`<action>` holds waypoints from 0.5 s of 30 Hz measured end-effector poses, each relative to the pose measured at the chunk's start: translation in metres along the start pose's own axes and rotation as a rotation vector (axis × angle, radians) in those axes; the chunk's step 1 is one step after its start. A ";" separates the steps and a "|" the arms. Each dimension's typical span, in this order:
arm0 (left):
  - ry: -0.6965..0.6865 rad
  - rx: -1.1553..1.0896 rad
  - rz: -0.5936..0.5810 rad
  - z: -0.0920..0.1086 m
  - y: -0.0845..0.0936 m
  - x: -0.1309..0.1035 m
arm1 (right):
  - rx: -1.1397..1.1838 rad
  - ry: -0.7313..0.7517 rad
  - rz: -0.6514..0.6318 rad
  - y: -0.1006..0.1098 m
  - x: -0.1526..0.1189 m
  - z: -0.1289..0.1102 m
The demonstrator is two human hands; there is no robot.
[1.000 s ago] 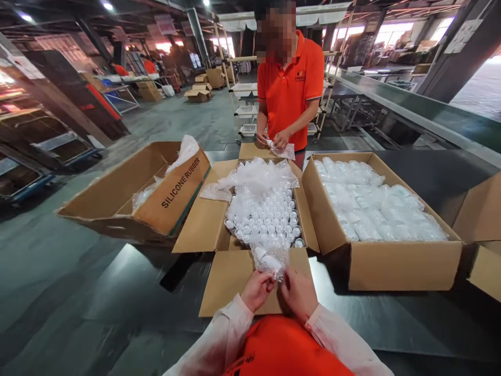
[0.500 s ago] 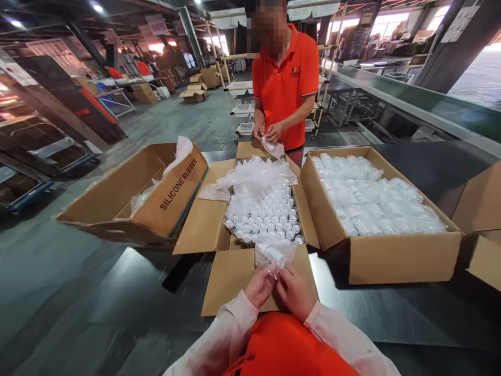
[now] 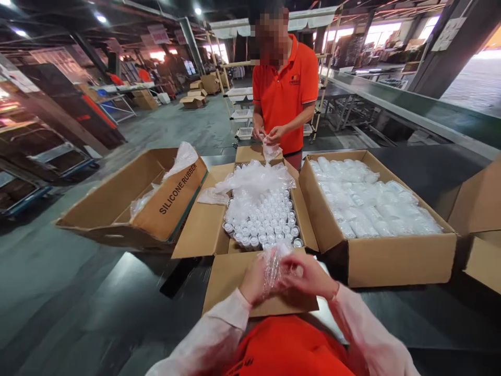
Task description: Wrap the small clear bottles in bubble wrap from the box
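Note:
Low in the head view, a clear bubble-wrap bag [image 3: 273,265] is between my hands above the front flap of the middle carton [image 3: 227,284]. My left hand [image 3: 253,279] wraps its left side, while my right hand [image 3: 311,274] pinches its right side with bent fingers. Its contents are hard to make out now. Just beyond, several white cylinders with round, shiny ends [image 3: 270,224] stand packed upright in that carton. Loose bubble-wrap bags [image 3: 254,180] cover the cylinders at the far end.
On the right, an open carton [image 3: 399,261] holds rows of wrapped cylinders [image 3: 368,209]. A carton marked SILICONE RUBBER [image 3: 172,196] stands left with some wrap inside. Across the table, a person in an orange shirt [image 3: 285,89] handles another clear bag [image 3: 271,150].
Both my hands have moved up around the bag; the white cylinder seen in it before is now mostly covered. The other person's bag has shifted slightly.

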State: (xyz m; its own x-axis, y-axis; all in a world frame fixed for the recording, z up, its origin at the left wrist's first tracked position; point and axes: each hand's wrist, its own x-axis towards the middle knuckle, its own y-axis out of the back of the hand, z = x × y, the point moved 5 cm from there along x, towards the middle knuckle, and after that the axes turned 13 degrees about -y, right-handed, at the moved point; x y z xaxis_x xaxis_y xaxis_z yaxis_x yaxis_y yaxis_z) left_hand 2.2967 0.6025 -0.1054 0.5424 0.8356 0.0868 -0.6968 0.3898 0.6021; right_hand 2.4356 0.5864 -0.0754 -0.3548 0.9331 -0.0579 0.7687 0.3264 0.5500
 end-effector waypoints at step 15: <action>0.027 -0.679 0.353 -0.020 0.087 0.001 | 0.559 -0.335 -0.076 0.006 0.025 0.069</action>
State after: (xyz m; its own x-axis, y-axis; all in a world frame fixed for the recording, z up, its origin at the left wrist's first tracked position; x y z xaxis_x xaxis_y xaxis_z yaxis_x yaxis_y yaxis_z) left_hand 2.2277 0.6449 -0.0690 0.2282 0.9606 0.1589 -0.9669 0.2426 -0.0783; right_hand 2.4685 0.6218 -0.1312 -0.3032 0.8713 -0.3859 0.9409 0.3378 0.0234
